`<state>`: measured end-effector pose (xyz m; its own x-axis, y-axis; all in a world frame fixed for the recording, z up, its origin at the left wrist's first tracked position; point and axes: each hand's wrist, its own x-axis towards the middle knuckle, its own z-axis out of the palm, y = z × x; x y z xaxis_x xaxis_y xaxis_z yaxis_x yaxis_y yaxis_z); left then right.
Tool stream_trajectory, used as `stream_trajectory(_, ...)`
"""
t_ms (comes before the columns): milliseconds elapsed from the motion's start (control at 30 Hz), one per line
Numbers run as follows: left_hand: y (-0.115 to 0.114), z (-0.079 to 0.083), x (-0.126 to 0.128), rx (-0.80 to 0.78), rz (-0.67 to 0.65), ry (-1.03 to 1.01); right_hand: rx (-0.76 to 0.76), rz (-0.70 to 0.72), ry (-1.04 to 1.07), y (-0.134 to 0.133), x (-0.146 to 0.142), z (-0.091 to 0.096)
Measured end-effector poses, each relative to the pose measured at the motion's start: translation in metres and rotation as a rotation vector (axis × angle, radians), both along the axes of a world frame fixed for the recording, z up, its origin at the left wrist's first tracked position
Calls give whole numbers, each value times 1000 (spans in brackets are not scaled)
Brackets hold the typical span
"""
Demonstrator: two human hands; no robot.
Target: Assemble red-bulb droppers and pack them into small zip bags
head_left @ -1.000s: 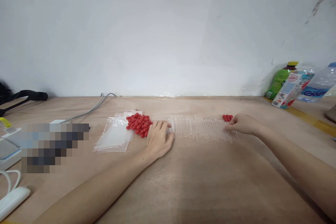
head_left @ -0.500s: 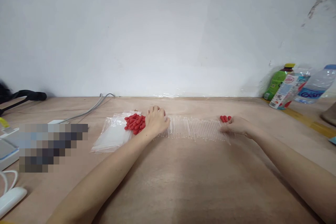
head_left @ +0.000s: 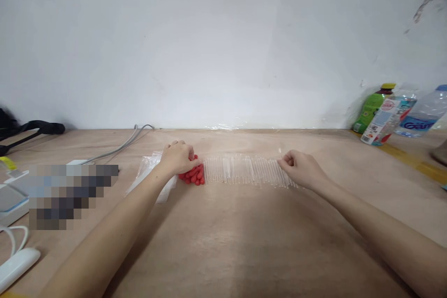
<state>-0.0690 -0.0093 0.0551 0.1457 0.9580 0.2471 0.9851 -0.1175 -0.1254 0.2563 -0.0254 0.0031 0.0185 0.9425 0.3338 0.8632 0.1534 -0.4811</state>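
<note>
My left hand (head_left: 177, 158) rests over a pile of red rubber dropper bulbs (head_left: 195, 176), fingers curled down among them; its fingertips are partly hidden, so what they grip does not show clearly. To the right of the pile lies a long row of thin clear dropper tubes (head_left: 240, 171), side by side. At the row's right end my right hand (head_left: 298, 166) is closed in a pinch, with the pale tip of a clear tube (head_left: 280, 151) sticking up past the fingers. Clear plastic bags (head_left: 148, 172) lie left of the bulbs, partly behind my left forearm.
Bottles, one green (head_left: 372, 109) and one with a blue label (head_left: 419, 118), stand at the back right beside a printed carton-like bottle (head_left: 386, 121). A grey cable (head_left: 122, 145) and a white power strip (head_left: 14, 200) lie on the left. A white wall backs the wooden table (head_left: 223, 242).
My left hand has moved left from the tubes onto the red bulbs. My right hand has shifted slightly left and rolled; the few red bulbs beside it no longer show.
</note>
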Motion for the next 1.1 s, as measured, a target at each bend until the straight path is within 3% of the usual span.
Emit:
stream_trajectory(200, -14, -5, 10, -12, 41, 118, 393, 222, -55, -17, -21, -29)
stream_trajectory(400, -15, -2, 15, 52, 93, 127, 555, 306, -21, -17, -15, -52)
stream_trajectory(467, -19, 1, 19, 104, 15, 76, 563, 317, -16, -18, -16, -52)
stream_trajectory(533, -25, -1, 27, 142, -171, -54, 547, 344, -21, -21, -18, -50)
stream_trajectory(633, -36, -18, 46, 116, -488, -278, 503, 412, -15, -28, -22, -46)
stream_trajectory(700, -43, -37, 58, 40, -600, -327, 488, 454, -13, -31, -24, -45)
stream_trajectory(867, -51, -71, 72, -24, -687, -408, 469, 503, -22, -35, -27, -45)
stream_trajectory(1100, -47, -79, 76, 15, -722, -534, 471, 545, -50, -36, -28, -44)
